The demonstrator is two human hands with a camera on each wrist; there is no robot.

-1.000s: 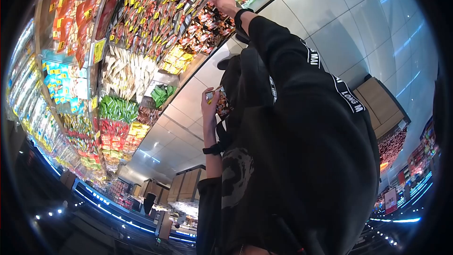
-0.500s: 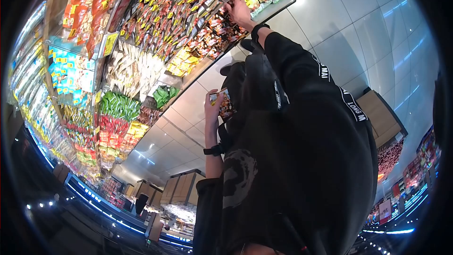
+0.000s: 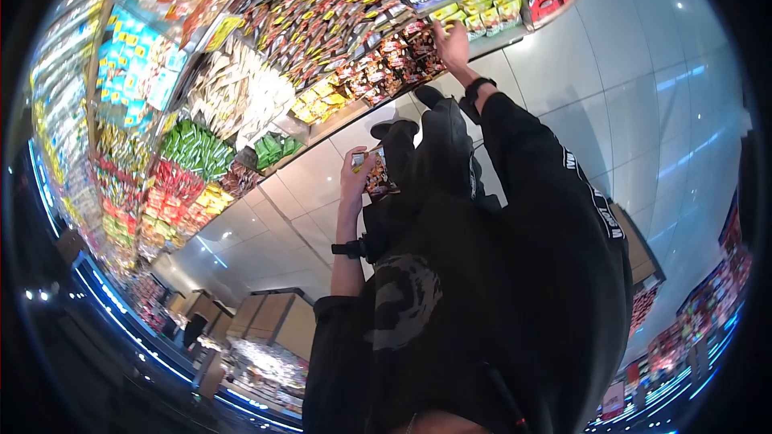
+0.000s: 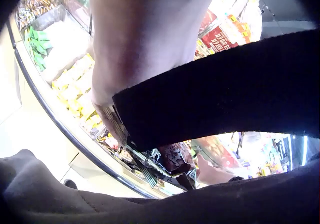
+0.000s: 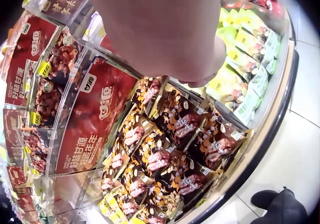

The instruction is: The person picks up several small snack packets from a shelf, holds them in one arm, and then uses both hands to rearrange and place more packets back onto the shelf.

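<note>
Here, our left hand (image 3: 352, 183) grips a snack pack (image 3: 380, 175) away from the dark bags (image 5: 159, 160); our right hand (image 3: 453, 48) is nearer, at their end by the green packs (image 5: 246, 44). We can't tell its grip.

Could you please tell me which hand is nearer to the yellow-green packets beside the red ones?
Right. The right hand is close beside the yellow-green packets; the left hand is farther away, lower in the head view, holding a patterned packet.

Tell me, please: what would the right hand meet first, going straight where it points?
Probably the green-and-yellow packets just ahead of the right hand, though depth is unclear in the head view.
</note>
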